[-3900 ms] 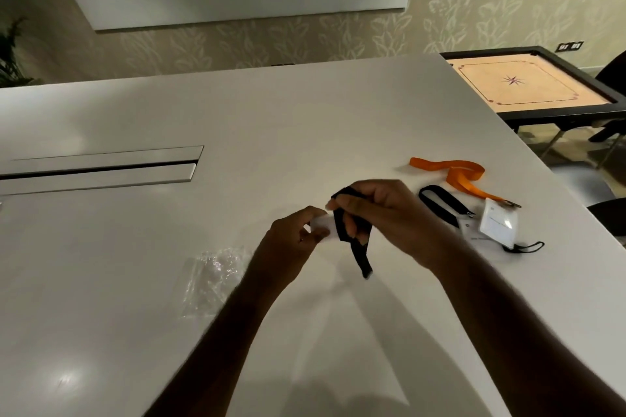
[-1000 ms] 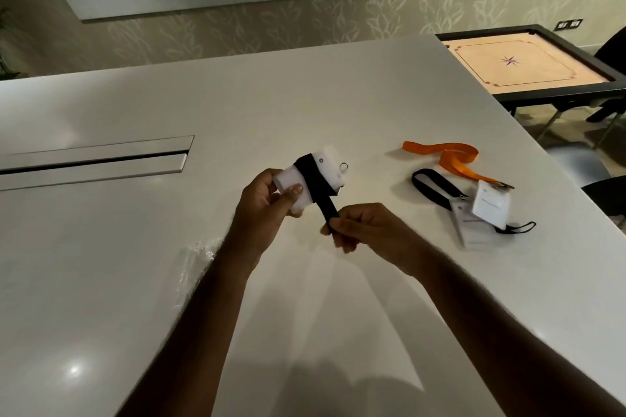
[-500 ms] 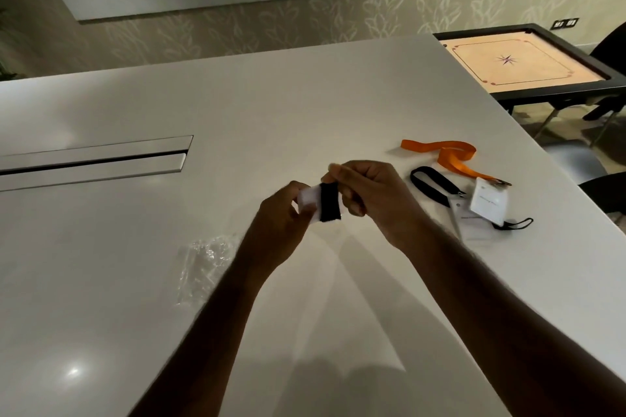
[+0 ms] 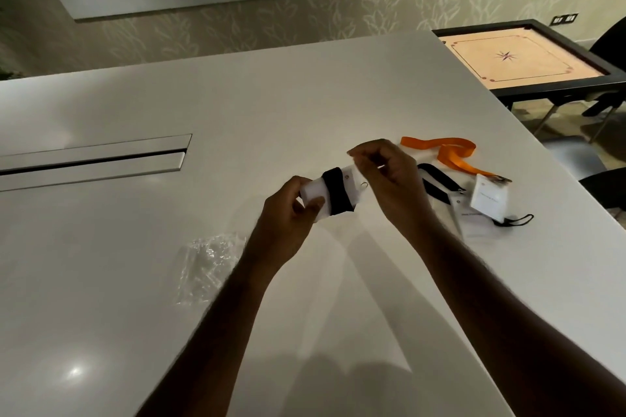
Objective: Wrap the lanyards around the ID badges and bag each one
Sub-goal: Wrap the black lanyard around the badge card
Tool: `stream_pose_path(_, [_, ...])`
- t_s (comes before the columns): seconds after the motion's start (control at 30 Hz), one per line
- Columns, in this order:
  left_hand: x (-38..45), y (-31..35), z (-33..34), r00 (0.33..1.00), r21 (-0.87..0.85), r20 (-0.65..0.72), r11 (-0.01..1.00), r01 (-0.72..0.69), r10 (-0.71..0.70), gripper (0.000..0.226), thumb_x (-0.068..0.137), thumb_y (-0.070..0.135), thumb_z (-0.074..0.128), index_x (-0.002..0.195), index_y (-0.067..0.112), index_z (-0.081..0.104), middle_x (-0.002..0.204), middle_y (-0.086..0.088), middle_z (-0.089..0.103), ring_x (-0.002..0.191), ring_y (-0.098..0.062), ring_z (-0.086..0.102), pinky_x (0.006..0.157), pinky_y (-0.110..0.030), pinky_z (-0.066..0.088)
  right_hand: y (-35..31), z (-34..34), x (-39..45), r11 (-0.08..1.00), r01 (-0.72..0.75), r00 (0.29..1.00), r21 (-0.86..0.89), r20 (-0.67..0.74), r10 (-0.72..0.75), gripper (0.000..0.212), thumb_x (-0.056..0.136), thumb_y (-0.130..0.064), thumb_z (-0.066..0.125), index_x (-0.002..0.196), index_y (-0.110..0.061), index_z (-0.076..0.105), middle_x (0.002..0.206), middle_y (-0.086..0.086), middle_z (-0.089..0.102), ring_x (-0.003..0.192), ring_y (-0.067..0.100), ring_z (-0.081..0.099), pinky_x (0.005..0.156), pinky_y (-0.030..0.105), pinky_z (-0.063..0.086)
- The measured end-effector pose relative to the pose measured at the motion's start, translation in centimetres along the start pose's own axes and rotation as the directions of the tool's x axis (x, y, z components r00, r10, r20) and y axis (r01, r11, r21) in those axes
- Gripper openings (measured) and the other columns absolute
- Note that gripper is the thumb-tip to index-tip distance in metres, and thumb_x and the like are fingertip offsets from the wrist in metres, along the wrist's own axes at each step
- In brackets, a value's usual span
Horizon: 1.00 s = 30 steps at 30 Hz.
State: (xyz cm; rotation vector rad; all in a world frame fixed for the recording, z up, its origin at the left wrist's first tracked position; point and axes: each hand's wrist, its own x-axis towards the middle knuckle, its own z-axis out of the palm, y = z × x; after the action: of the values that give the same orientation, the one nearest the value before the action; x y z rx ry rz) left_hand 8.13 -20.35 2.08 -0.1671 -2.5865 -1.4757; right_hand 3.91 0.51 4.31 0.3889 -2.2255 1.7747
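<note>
Above the middle of a white tabletop (image 4: 237, 105), the left hand (image 4: 288, 213) pinches one end of a white ID badge (image 4: 313, 191) with a black lanyard (image 4: 335, 193) wound around its middle. The right hand (image 4: 389, 176) hovers at the badge's other end, fingers curled; what they hold, if anything, is unclear. Clear plastic bags (image 4: 206, 264) lie toward the near edge, left of the hands; toward the right edge lie an orange lanyard (image 4: 450, 154) and two more badges (image 4: 487, 198).

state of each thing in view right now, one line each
held badge: off the table, black lanyard wrapped round its middle
left hand: grips the badge's left end
right hand: curled at the badge's right end
plastic bags: lying unused
orange lanyard: unwrapped
second black lanyard: unwrapped
</note>
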Motion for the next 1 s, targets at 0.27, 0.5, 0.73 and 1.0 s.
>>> stream_pose_path(0.27, [0.3,2.2,-0.7,0.999,-0.181,0.036,0.983,-0.020,0.027,0.015,0.091,0.037,0.067,0.101,0.026,0.063,0.080,-0.010,0.065,0.068,-0.016,0.054,0.062,-0.031,0.043,3.8,-3.0,0.2,0.890,-0.343,0.892,0.300,0.402,0.208,0.048,0.094,0.022,0.050,0.138,0.005,0.057,0.130,0.026,0.067,0.115,0.026,0.065,0.098,0.041,0.049])
stream_pose_path(0.5, [0.7,3.0,-1.0,0.999,-0.289,0.033,0.957,0.006,0.004,0.018,0.090,0.033,0.070,0.101,0.020,0.064,0.083,-0.001,0.070,0.075,-0.014,0.061,0.068,-0.039,0.048,4.1,-0.6,-1.6,0.828,-0.424,0.763,0.367,0.638,0.108,0.039,0.098,0.000,0.067,0.123,-0.029,0.075,0.143,0.005,0.066,0.142,0.024,0.055,0.110,0.033,0.047])
stream_pose_path(0.73, [1.4,2.1,-1.6,0.998,-0.229,-0.041,0.973,0.026,-0.037,0.014,0.089,0.033,0.070,0.100,0.027,0.064,0.092,-0.006,0.072,0.088,-0.035,0.068,0.075,-0.053,0.058,3.8,0.9,-2.1,0.843,-0.434,0.846,0.317,0.466,0.260,0.024,0.096,-0.003,0.071,0.119,0.005,0.068,0.105,0.016,0.080,0.099,0.029,0.078,0.090,0.040,0.062])
stream_pose_path(1.0, [2.1,0.1,-1.4,0.983,-0.024,-0.173,0.998,0.056,-0.059,0.010,0.097,0.025,0.069,0.102,0.023,0.061,0.086,0.007,0.069,0.067,-0.006,0.061,0.061,-0.026,0.050,2.1,1.4,-3.8,0.866,-0.383,0.896,0.322,0.359,0.262,0.017,0.101,-0.004,0.066,0.103,-0.006,0.049,0.076,0.019,0.075,0.062,0.029,0.072,0.060,0.031,0.057])
